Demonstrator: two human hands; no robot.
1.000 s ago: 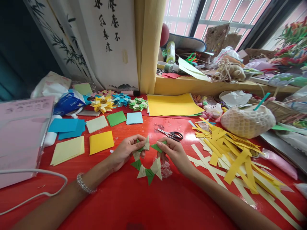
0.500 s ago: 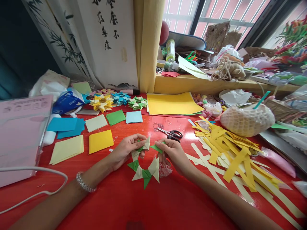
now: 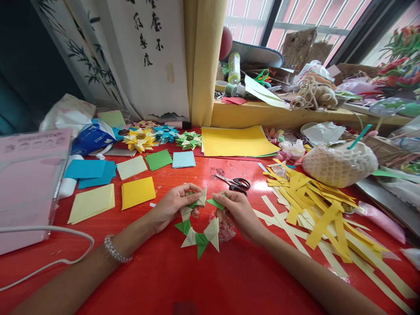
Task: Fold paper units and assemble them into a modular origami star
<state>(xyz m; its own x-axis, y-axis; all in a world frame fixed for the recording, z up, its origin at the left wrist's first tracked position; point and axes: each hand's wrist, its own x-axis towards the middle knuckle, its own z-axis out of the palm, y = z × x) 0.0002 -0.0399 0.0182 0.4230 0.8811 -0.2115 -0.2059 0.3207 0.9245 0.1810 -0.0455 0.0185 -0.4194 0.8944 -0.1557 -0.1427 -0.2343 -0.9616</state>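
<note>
My left hand [image 3: 179, 202] pinches the upper left end of a curved chain of folded paper pieces [image 3: 201, 240], alternating green and cream with pointed tips. The chain hangs below the fingers as an open ring. In my right hand [image 3: 236, 210] a small green folded paper piece [image 3: 216, 204] is held between thumb and finger, its point facing the chain's cream end with a small gap between. A crumpled clear plastic bit [image 3: 226, 232] lies under the right fingers. Black-handled scissors [image 3: 238, 183] rest just behind the right hand.
Stacks of blue [image 3: 95, 173], cream [image 3: 93, 203], yellow [image 3: 138, 193] and green paper [image 3: 159, 160] lie at left. Finished paper stars [image 3: 140, 139] sit behind them. Yellow and cream strips [image 3: 315, 210] spread at right, near a net-wrapped coconut [image 3: 339, 164]. A white cable [image 3: 65, 232] crosses the left.
Almost nothing differs; both hands keep their hold on the paper pieces. The whole view has shifted very slightly.
</note>
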